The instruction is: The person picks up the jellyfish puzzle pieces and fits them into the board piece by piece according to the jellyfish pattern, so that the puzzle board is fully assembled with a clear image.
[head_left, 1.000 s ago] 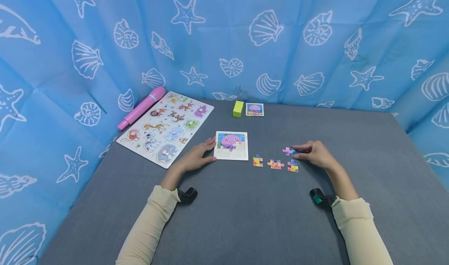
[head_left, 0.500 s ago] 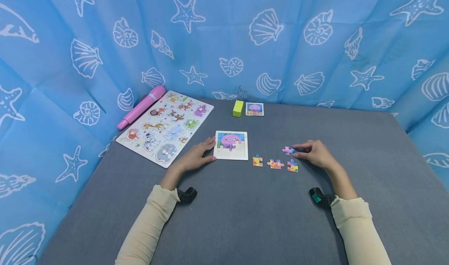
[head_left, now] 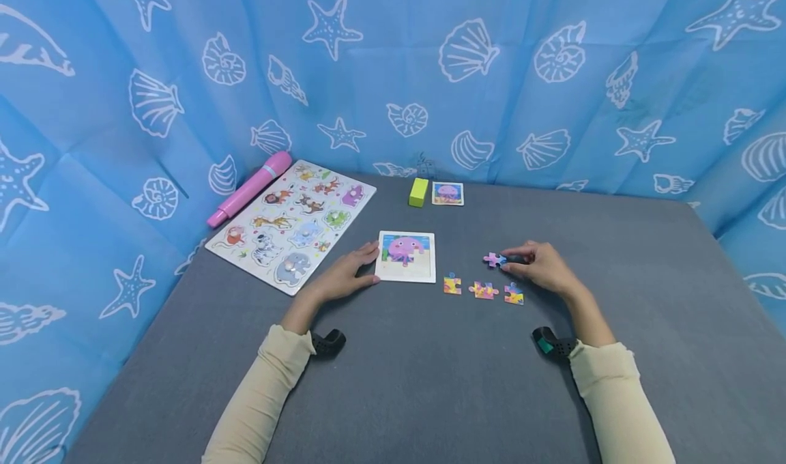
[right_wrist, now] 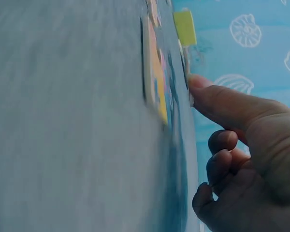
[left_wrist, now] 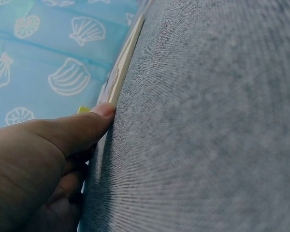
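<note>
Grey table: I'd call it piece fetching, right hand pinching a pink-blue piece, left hand unclenched (touching the puzzle board), next move likely needs alignment.

Free lane: the tabletop between the near row of three puzzle pieces and the far picture card. Left limit: puzzle tray, its left edge obstructed by the left hand. Right limit: right hand.

2 cream sleeves with folded cuffs, lower left and lower right; 2 curved black wrist pieces, the right one bearing a green patch.
</note>
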Motion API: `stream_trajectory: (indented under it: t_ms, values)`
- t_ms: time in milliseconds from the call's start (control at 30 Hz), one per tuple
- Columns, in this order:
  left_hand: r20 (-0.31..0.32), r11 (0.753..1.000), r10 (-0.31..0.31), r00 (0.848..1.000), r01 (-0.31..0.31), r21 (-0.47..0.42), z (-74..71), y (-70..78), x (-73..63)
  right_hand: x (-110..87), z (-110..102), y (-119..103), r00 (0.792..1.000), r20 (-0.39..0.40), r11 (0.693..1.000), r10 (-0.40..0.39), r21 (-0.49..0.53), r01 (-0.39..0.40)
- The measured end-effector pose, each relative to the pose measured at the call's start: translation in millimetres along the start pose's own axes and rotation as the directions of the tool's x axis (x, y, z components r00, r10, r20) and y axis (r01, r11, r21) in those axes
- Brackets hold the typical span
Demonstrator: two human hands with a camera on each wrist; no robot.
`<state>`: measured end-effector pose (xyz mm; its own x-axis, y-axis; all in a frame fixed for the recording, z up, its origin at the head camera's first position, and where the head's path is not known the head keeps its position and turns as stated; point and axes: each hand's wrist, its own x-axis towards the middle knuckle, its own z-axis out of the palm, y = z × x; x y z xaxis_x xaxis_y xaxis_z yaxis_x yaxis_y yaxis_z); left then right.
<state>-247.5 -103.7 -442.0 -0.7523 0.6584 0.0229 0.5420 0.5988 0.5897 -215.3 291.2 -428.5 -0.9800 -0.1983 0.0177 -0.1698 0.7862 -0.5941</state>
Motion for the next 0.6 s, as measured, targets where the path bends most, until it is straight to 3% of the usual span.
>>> stream_trajectory:
  t_ms: [600]
  values:
    - [-0.002,1.0,-0.027,1.0,0.027,0.004,0.4,-0.4,0.0,50.5,50,-71,0.99,0.008,0.987,-0.139,0.085,0.138]
